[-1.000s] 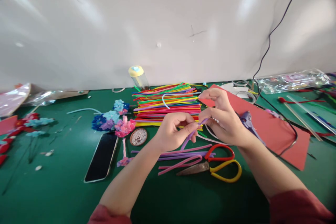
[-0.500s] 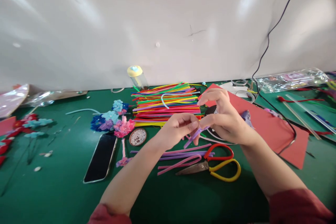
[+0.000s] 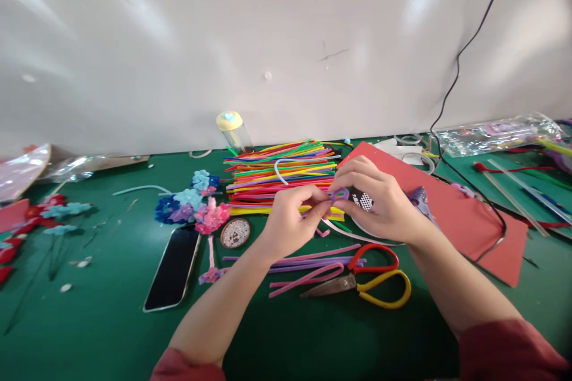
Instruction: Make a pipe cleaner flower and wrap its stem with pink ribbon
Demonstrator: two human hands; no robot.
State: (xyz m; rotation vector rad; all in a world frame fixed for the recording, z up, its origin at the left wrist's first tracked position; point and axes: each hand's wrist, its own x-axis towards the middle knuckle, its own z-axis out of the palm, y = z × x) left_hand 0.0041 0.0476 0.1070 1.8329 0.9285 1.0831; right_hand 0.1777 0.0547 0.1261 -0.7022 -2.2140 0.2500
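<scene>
Between my fingertips is a purple pipe cleaner (image 3: 340,194), bent into a small loop. My left hand (image 3: 295,217) pinches it from the left with thumb and forefinger. From the right, my right hand (image 3: 378,196) closes its fingers on the loop's other side. Below the hands lie purple pipe cleaners (image 3: 304,263) and a folded pink pipe cleaner (image 3: 308,281). Scissors (image 3: 357,283) with one red and one yellow handle rest over the ends of these. Behind the hands, a wide stack of many-coloured pipe cleaners (image 3: 281,181) is partly hidden.
Pipe-cleaner flowers (image 3: 192,202), a phone (image 3: 172,271) and a round dish of beads (image 3: 235,233) are on the left. A yellow-lidded bottle (image 3: 235,131) stands at the back. Red card (image 3: 473,232) and a black cable (image 3: 456,65) are on the right.
The purple pipe cleaner, which hung down below my fingers, now shows as a small loop between my fingertips. My right hand has lowered slightly and its fingers have closed in.
</scene>
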